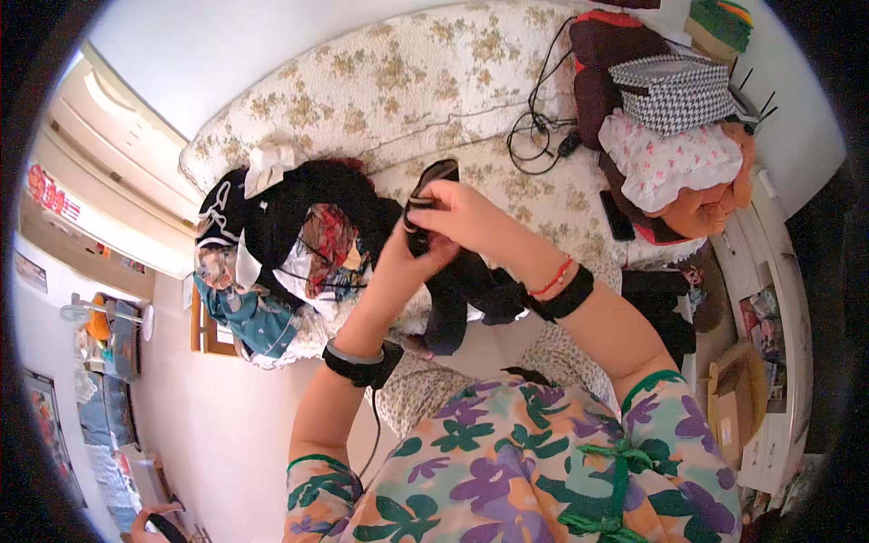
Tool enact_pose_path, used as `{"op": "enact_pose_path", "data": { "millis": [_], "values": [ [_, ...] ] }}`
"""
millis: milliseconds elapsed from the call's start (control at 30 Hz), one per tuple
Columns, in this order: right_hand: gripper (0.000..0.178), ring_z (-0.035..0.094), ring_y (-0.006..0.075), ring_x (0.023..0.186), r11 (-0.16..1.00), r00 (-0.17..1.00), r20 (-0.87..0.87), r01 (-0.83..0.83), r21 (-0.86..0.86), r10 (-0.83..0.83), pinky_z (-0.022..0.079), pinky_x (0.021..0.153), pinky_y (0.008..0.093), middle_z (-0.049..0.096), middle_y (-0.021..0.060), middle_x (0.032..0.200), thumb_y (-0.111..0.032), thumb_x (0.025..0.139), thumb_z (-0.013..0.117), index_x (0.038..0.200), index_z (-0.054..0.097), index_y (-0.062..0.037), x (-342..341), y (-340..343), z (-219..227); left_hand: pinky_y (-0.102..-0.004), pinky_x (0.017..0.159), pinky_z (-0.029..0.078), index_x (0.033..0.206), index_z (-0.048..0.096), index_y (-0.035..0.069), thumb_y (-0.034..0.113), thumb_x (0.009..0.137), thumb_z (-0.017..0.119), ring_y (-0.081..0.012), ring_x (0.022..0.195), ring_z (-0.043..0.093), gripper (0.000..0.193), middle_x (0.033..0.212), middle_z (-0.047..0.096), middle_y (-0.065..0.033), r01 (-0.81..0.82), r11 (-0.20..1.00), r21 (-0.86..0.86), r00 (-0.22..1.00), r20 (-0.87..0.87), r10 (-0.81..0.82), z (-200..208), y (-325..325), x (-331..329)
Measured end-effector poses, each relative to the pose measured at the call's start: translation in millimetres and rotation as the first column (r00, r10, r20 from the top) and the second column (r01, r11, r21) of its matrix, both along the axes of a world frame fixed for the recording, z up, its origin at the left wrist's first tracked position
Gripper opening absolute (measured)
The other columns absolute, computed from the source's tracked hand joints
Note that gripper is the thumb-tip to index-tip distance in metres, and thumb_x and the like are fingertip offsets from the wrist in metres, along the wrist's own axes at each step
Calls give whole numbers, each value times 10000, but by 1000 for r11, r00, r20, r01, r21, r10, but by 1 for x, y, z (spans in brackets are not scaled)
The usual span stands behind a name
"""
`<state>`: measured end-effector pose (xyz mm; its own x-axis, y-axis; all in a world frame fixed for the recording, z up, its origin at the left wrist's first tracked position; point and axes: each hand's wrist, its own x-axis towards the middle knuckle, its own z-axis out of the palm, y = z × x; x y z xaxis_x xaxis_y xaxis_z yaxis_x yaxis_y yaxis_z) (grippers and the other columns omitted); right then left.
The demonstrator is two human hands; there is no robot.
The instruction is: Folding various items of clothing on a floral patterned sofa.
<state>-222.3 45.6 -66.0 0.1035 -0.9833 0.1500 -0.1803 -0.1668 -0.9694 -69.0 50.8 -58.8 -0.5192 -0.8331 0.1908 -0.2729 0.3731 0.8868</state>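
Above the floral sofa [471,81], my two hands meet around a small dark, partly sheer piece of cloth [441,172] that looks like a thin sock. My left hand [409,262] grips its lower part from the left. From the right, my right hand [466,217] pinches it higher up with bent fingers. The part between my palms is hidden. Beneath my hands, dark socks or similar black cloth [445,312] hang toward the sofa's front edge. Just left of my left hand lies a heap of black clothes [308,195], with a red patterned cloth [330,240] on it.
Teal cloth [249,312] droops over the sofa's left end. On the right are a black cable [534,149], a phone [616,215], a houndstooth bag [674,95] and a white flowered cloth [670,154]. A cardboard box [735,407] stands beside the white drawers [778,362].
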Motion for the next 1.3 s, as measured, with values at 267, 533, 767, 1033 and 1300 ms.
{"op": "enact_pose_path", "data": {
  "millis": [267,533,767,1033,1300],
  "values": [
    [198,591,118,837,989,931,351,133,-71,-100,470,779,248,628,52,910,-193,929,515,964,581,-9,-28,16,-1,-251,823,432,1142,543,13,221,904,579,-117,929,549,319,1047,612,-49,-163,984,79,957,-230,177,65,-4,34],
    [353,542,151,996,998,985,166,-55,41,47,411,907,292,618,87,1030,-262,916,536,1148,547,4,-18,57,-95,-373,959,425,1171,527,-8,240,916,540,-234,1055,571,356,1150,598,-122,41,999,19,701,-713,-15,204,-38,65],
    [464,557,169,865,970,819,546,-239,51,173,452,783,307,619,76,991,-380,944,454,1080,561,51,-25,45,-36,-357,962,419,1137,564,3,220,914,544,-240,1048,575,312,1144,606,-121,154,987,42,658,-750,-71,253,-35,41],
    [323,532,101,713,988,732,679,137,-65,-56,418,627,226,609,20,820,-324,900,557,986,618,-19,-73,29,102,-386,1022,344,1177,539,20,234,909,553,-235,1147,503,343,1209,567,-117,-55,997,-58,732,-682,0,288,-56,100],
    [302,467,77,712,854,954,102,299,-426,-283,378,665,201,537,-35,782,-310,915,543,905,589,-12,-100,33,91,-391,1028,343,1226,512,19,244,925,520,-248,1171,491,376,1250,538,-128,-307,949,-66,668,-725,166,283,-38,83]
  ]
}}
